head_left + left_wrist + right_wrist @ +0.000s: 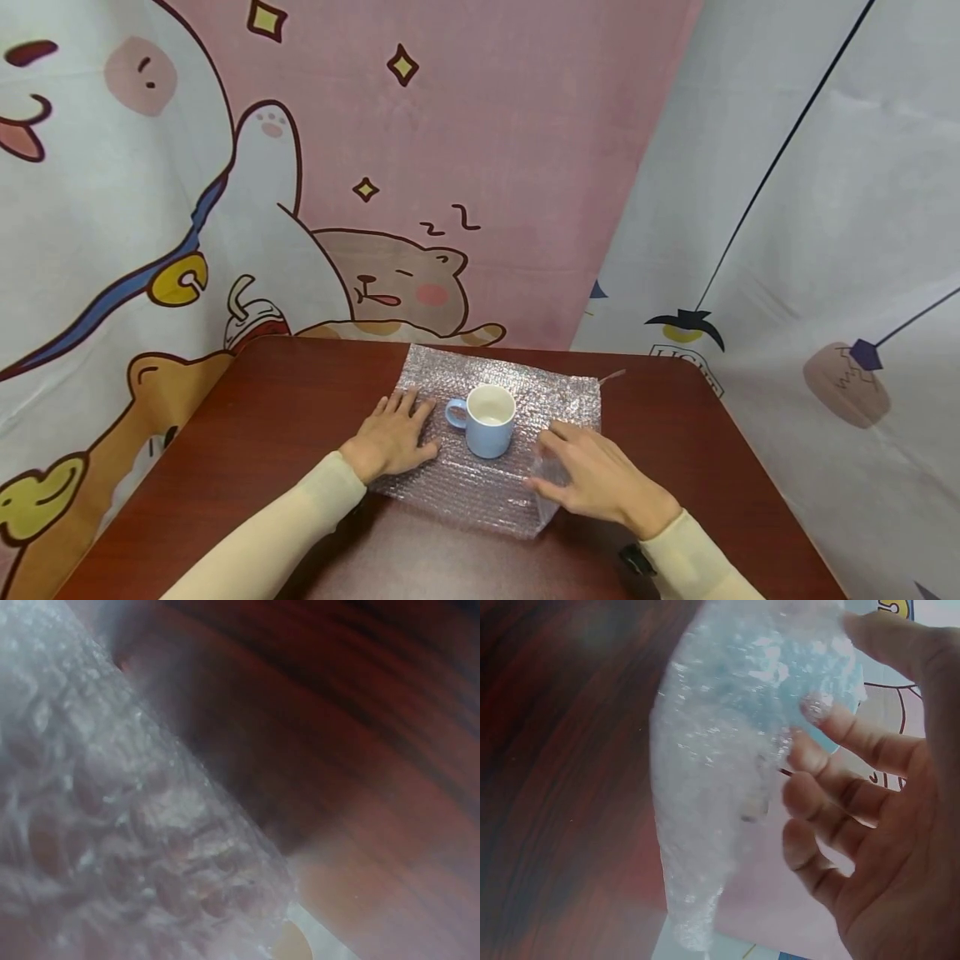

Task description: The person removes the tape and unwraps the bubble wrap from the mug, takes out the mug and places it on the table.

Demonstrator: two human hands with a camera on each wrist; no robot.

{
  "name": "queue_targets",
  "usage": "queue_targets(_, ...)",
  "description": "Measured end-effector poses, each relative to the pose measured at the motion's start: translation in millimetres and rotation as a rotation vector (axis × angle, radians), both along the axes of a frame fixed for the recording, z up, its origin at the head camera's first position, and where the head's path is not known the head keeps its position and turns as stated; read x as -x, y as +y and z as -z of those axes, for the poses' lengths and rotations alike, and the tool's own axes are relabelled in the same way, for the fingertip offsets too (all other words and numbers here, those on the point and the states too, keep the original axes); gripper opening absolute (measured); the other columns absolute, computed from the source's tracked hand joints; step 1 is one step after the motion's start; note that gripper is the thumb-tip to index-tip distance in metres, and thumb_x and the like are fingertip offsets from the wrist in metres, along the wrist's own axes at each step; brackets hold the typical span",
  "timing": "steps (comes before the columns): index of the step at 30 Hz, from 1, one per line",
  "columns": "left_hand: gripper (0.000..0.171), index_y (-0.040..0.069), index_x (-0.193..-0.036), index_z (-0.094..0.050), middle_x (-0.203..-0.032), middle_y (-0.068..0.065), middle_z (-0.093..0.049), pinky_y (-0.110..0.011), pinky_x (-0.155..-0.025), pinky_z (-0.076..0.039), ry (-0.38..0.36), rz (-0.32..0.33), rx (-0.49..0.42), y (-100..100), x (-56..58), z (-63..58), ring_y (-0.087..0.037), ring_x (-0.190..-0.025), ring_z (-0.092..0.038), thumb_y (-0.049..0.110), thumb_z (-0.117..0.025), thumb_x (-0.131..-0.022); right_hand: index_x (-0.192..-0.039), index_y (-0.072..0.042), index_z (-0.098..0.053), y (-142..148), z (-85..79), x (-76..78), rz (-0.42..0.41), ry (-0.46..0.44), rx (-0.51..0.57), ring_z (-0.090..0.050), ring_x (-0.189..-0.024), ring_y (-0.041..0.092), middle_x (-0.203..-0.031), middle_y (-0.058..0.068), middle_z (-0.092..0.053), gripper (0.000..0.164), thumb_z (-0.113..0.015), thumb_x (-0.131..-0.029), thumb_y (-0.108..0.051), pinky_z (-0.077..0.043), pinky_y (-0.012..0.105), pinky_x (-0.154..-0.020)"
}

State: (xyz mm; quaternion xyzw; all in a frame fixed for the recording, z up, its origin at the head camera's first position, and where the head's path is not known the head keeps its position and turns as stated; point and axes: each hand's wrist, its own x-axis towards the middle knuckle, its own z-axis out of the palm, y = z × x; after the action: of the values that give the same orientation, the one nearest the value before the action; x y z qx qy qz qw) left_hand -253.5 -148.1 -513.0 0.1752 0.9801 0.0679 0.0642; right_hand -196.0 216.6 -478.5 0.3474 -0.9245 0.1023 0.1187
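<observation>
A light-blue mug (490, 435) with a white inside stands upright on a sheet of clear bubble wrap (480, 496), its handle towards the left. Left of the mug, my left hand (392, 437) rests flat on the sheet, fingers spread. My right hand (594, 472) holds the right edge of the wrap with thumb and fingers, and that edge is raised. In the right wrist view, the lifted bubble wrap (705, 750) hangs beside the curved fingers, with the blue of the mug showing behind it. The left wrist view has only the blurred wrap edge (150, 802), no hand.
Dark red-brown wood makes up the table (300, 392) under the sheet. A cartoon-printed cloth (525, 167) hangs behind the table and along its sides. A thin strip of wrap (612, 376) sticks out at the sheet's far right corner.
</observation>
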Motion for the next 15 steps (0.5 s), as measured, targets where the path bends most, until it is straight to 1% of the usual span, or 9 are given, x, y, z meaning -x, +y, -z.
queue_targets(3,0.082,0.013,-0.178,-0.047,-0.188,-0.029,-0.035,-0.068,-0.144,-0.032,0.001,-0.001,0.002,-0.1,0.2,0.1,-0.056,-0.173,-0.037,0.056,-0.064,-0.111,-0.109,-0.026,-0.074,3.1,1.3,-1.0,0.013,-0.071,0.003,-0.07,-0.087,0.008,-0.101,-0.011,-0.071,0.038,-0.088,-0.099,-0.059,-0.059,0.03,-0.068)
queue_targets(6,0.081,0.013,-0.178,-0.047,-0.188,-0.029,-0.035,-0.068,-0.144,-0.032,-0.002,-0.002,0.004,-0.3,0.5,0.2,-0.056,-0.174,-0.037,0.056,-0.064,-0.111,-0.108,-0.026,-0.073,4.9,2.1,-1.0,0.029,-0.121,-0.002,-0.069,-0.086,0.005,-0.102,-0.012,-0.07,0.038,-0.087,-0.1,-0.06,-0.058,0.029,-0.068)
queue_targets(10,0.081,0.013,-0.178,-0.047,-0.188,-0.029,-0.034,-0.068,-0.144,-0.032,-0.003,-0.004,0.007,-0.3,1.2,0.4,-0.056,-0.174,-0.037,0.055,-0.064,-0.111,-0.108,-0.027,-0.072,6.1,2.7,-0.4,0.035,-0.15,-0.002,-0.066,-0.086,0.002,-0.102,-0.012,-0.07,0.039,-0.085,-0.101,-0.063,-0.058,0.029,-0.068)
queue_targets(15,0.082,0.013,-0.178,-0.046,-0.189,-0.029,-0.034,-0.068,-0.144,-0.031,-0.005,-0.002,0.01,0.0,1.1,0.8,-0.055,-0.174,-0.036,0.055,-0.064,-0.111,-0.109,-0.026,-0.073,7.7,4.1,-0.9,0.042,-0.179,-0.001,-0.065,-0.085,0.002,-0.101,-0.012,-0.069,0.04,-0.085,-0.101,-0.063,-0.056,0.028,-0.066)
